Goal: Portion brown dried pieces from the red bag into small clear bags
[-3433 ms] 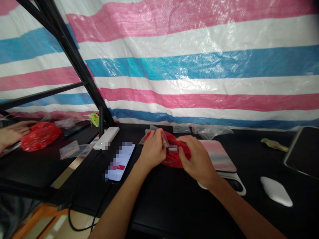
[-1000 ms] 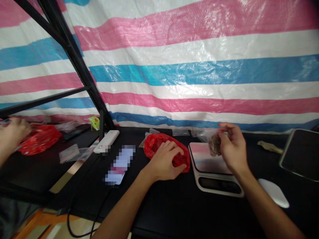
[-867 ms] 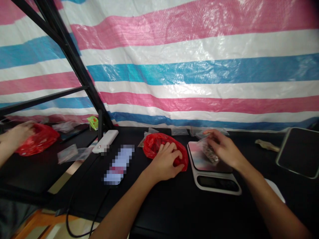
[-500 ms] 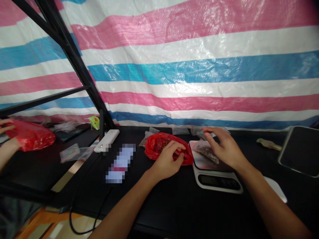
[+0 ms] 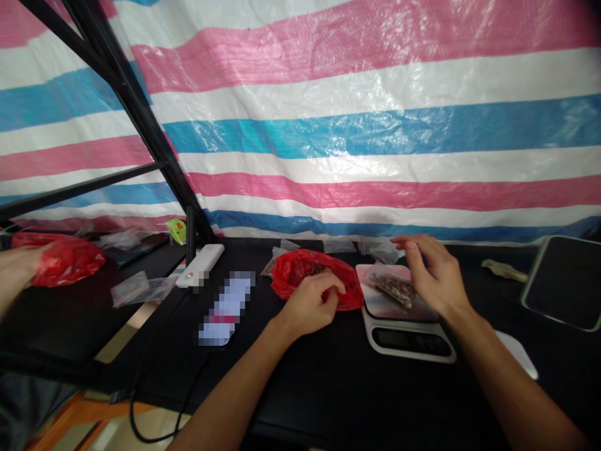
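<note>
My left hand (image 5: 312,304) is at the front rim of a crumpled red plastic bag (image 5: 287,272), its fingers curled in a pinch. What they hold, if anything, is too small to make out. Brown dried bits (image 5: 317,270) show inside the bag. My right hand (image 5: 436,272) hovers over the right part of a white kitchen scale (image 5: 408,352) with its fingers stretched out and nothing in them. Lying tilted on the scale's plate is a small clear bag (image 5: 397,289) of similar brown bits, just left of my right hand. The scale's display is dark.
Clear plastic bags (image 5: 340,245) lie along the striped sheet (image 5: 375,138). A white power strip (image 5: 201,264) and a blurred-out phone (image 5: 228,310) are on the left. A dark tablet-like panel (image 5: 566,282) stands right. Beyond the black frame, another person's hand (image 5: 21,266) touches a red bag (image 5: 75,260).
My right hand has drawn back rightward from the small clear bag, showing more of it. My left hand has shifted slightly left and its fingers are more curled. The other person's hand moved right.
</note>
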The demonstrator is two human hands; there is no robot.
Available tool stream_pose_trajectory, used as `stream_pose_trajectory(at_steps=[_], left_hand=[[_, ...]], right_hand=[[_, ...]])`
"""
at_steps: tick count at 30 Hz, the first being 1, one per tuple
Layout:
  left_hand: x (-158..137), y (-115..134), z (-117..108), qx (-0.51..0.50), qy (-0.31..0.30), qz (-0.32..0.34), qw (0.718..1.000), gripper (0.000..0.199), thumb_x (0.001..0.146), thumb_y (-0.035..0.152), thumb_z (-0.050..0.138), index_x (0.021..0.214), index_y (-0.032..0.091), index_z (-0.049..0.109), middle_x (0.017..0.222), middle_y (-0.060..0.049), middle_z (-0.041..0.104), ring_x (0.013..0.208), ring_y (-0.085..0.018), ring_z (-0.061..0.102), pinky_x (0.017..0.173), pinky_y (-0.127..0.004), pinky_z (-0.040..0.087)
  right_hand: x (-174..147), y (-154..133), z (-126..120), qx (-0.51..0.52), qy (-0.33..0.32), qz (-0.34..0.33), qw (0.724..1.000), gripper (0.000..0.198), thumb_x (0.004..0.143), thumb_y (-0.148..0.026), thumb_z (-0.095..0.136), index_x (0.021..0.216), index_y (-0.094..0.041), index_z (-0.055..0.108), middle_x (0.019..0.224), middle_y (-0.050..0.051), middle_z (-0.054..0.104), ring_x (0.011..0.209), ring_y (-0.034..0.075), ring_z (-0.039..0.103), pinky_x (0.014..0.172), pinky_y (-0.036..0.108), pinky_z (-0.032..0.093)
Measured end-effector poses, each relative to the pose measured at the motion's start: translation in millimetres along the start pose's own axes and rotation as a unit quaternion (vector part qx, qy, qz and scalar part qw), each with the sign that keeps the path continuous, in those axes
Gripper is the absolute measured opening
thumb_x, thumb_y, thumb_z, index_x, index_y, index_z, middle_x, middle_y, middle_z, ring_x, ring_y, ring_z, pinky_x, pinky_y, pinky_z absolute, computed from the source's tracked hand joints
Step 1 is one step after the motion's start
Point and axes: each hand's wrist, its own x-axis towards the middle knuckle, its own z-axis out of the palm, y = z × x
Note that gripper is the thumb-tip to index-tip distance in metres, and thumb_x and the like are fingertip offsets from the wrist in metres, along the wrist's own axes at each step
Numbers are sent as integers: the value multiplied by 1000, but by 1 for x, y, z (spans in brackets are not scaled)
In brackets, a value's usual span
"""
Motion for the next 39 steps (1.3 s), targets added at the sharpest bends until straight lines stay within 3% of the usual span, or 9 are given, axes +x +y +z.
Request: stream_pose_trajectory(at_steps=[6, 8, 11, 19, 23, 27, 31, 35, 39], left_hand=[[3, 0, -13, 70, 106, 53, 990, 27, 80, -2, 48, 86, 20, 63, 98, -6, 69, 97, -20, 64, 88, -34, 51], [2, 2, -19, 120, 79, 77, 987, 22, 74, -1, 52, 75, 20, 60, 84, -4, 65, 85, -19, 61, 81, -34, 49], [0, 4, -21, 169, -32, 93, 981, 19, 69, 1, 55, 66, 20, 57, 72, -2, 61, 73, -17, 59, 75, -32, 48], [-2, 3, -12, 238, -112, 41, 964, 15, 81, 15, 62, 91, 22, 71, 91, -4, 71, 89, -22, 67, 85, -35, 53], [-1, 2, -11, 221, -113, 41, 968, 9, 84, 16, 63, 86, 22, 69, 86, -3, 69, 85, -20, 65, 82, -34, 52], [2, 3, -16, 175, -27, 36, 984, 11, 88, 14, 61, 88, 22, 68, 89, -3, 68, 88, -19, 62, 84, -33, 51], [5, 0, -25, 214, 89, -8, 973, 13, 91, 15, 57, 91, 22, 68, 92, -4, 67, 94, -22, 59, 87, -37, 49], [5, -5, -29, 295, 76, -43, 951, 14, 86, 14, 60, 90, 23, 71, 93, -5, 68, 99, -26, 57, 88, -42, 49], [5, -9, -26, 323, 81, -69, 941, 19, 85, 12, 59, 93, 23, 72, 95, -5, 68, 102, -26, 58, 90, -43, 48]], right_hand=[[1, -4, -1, -2, -5, 2, 1000, 27, 107, -37, 45, 108, -27, 71, 98, 6, 73, 95, 27, 67, 88, 44, 48], [1, -4, -2, -4, 0, 1, 1000, 27, 107, -36, 46, 107, -27, 71, 97, 5, 73, 94, 27, 67, 88, 43, 48], [2, -5, -3, -8, 1, 1, 1000, 27, 107, -35, 46, 105, -27, 71, 97, 6, 73, 95, 27, 67, 88, 43, 48], [2, -6, -1, -8, 3, -4, 1000, 25, 106, -33, 46, 103, -27, 71, 99, 6, 73, 97, 27, 67, 89, 44, 49], [1, -5, -2, -8, 2, -2, 1000, 26, 106, -35, 46, 103, -27, 71, 99, 7, 74, 98, 28, 68, 90, 45, 49], [2, -5, -3, 1, -9, -3, 1000, 25, 105, -36, 48, 101, -27, 71, 99, 7, 74, 97, 28, 68, 90, 45, 50], [3, -4, -7, 27, -75, -6, 997, 21, 103, -39, 52, 105, -27, 70, 105, 6, 74, 102, 28, 68, 92, 45, 50], [-2, 3, -8, -4, -214, 23, 977, 39, 94, -52, 63, 125, -29, 65, 120, 8, 71, 112, 32, 66, 96, 47, 50], [-11, 11, -5, -69, -290, 72, 952, 61, 80, -58, 76, 130, -27, 60, 110, 10, 70, 100, 33, 67, 87, 49, 50]])
